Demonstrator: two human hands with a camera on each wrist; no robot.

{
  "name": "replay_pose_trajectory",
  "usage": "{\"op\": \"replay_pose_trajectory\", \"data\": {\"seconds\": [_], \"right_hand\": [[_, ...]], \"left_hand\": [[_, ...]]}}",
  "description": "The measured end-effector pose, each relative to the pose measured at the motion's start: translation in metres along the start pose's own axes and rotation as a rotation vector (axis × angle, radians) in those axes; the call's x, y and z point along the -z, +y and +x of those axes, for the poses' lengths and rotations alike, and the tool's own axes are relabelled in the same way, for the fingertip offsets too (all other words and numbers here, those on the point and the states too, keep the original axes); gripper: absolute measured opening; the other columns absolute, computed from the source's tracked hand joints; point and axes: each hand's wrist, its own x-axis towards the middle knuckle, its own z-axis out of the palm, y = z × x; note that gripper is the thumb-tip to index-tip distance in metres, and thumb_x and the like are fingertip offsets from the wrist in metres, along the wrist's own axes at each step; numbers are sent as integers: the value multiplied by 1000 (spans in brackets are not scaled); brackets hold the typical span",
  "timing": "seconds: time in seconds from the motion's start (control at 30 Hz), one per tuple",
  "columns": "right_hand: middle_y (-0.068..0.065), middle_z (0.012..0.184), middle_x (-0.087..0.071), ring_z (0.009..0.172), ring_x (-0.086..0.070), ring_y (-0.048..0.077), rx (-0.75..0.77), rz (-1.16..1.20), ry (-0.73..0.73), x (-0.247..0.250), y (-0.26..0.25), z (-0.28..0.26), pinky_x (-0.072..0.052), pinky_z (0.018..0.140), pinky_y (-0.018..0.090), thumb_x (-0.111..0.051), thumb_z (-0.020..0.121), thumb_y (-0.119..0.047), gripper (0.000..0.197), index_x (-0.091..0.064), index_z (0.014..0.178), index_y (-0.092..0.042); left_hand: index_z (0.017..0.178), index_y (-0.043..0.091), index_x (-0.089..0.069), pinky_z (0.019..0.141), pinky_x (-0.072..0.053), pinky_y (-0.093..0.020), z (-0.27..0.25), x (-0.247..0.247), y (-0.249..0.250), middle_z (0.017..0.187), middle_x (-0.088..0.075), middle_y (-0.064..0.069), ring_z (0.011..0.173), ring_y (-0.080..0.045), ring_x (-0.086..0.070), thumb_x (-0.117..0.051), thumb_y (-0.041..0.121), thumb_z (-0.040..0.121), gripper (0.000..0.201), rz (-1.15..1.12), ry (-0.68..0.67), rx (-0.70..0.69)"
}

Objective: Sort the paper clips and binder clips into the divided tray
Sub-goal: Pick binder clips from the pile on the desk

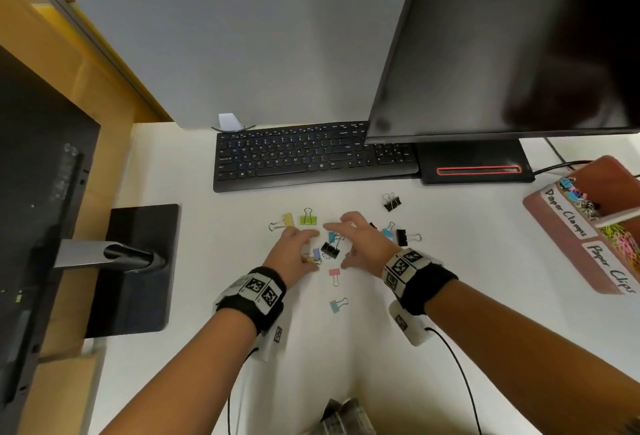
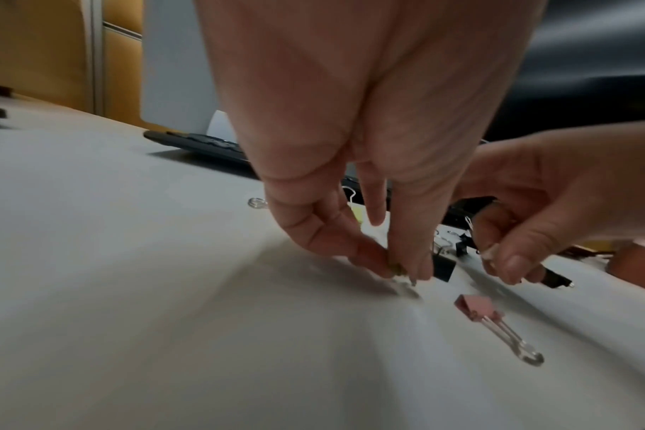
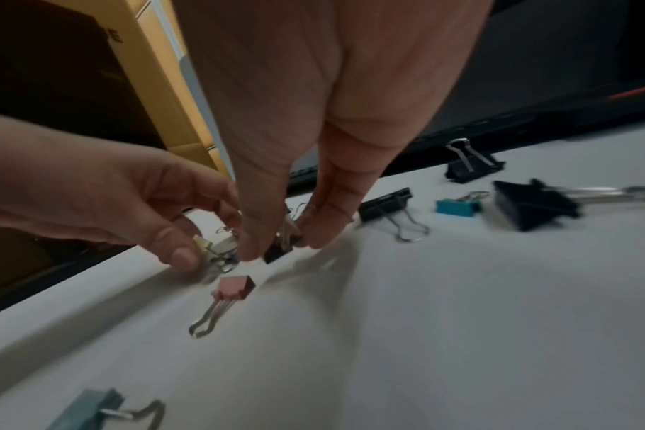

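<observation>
Several binder clips lie on the white desk (image 1: 194, 226) in front of the keyboard. My left hand (image 1: 310, 255) (image 2: 398, 270) pinches a small pale-blue clip (image 1: 316, 253) between thumb and fingertips, right at the desk surface. Just beside it, my right hand (image 1: 341, 247) (image 3: 280, 247) pinches a black binder clip (image 1: 330, 250) (image 3: 275, 253) by its body and wire handles. A pink clip (image 1: 334, 273) (image 2: 475, 308) (image 3: 236, 286) lies just below both hands, and a teal clip (image 1: 336, 305) nearer me. The brown divided tray (image 1: 554, 226), labelled "Paper Clamps" and "Paper Clips", stands at the right edge with coloured clips in both compartments.
Loose clips: yellow (image 1: 288, 220) and green (image 1: 307, 219) to the upper left, black (image 1: 392, 202), blue (image 1: 388, 233) and black (image 1: 401, 237) to the right. A black keyboard (image 1: 311, 157) and monitor base (image 1: 474, 164) lie behind; a second monitor's stand (image 1: 138, 261) sits left.
</observation>
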Motion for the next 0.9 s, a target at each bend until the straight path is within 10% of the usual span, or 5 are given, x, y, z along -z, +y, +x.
{"op": "replay_pose_trajectory", "data": {"seconds": [0.1,0.27,0.6,0.8,0.9], "right_hand": [[5,140,-28,116,-49,25,-18,-63,-34,-9,-3,17,-43,101,33,-72,78,-12,62,-46,134,-21],[9,121,-44,91,-48,17,-39,-51,43,-13,1,19,-43,94,30,-65,84,-16,36,-57,119,-16],[7,121,-48,92,-51,17,-24,43,92,-7,19,-8,-46,93,29,-68,78,-9,36,-57,113,-13],[-2,101,-49,68,-54,12,-46,155,361,57,68,-82,-47,72,19,-74,74,-7,29,-65,99,-16],[-2,99,-49,62,-52,2,-157,134,545,109,111,-128,-42,62,2,-76,72,-8,30,-65,100,-13]], "left_hand": [[114,14,-61,92,-47,-28,8,-5,1,108,-43,-4,94,-21,-55,-71,9,77,39,66,45,-6],[95,15,-62,76,-40,-22,8,-10,-2,93,-47,1,80,-15,-50,-69,11,77,19,111,121,-15],[75,23,-53,66,-40,-17,-5,-19,11,83,-60,5,78,-16,-56,-69,11,75,20,-24,150,7],[68,41,-52,79,-44,-27,-1,-30,87,81,-63,13,95,-16,-55,-72,22,75,29,-55,215,-178],[75,27,-56,63,-44,-18,18,-49,163,80,-60,9,78,-11,-57,-71,16,77,19,-126,124,-271]]}}
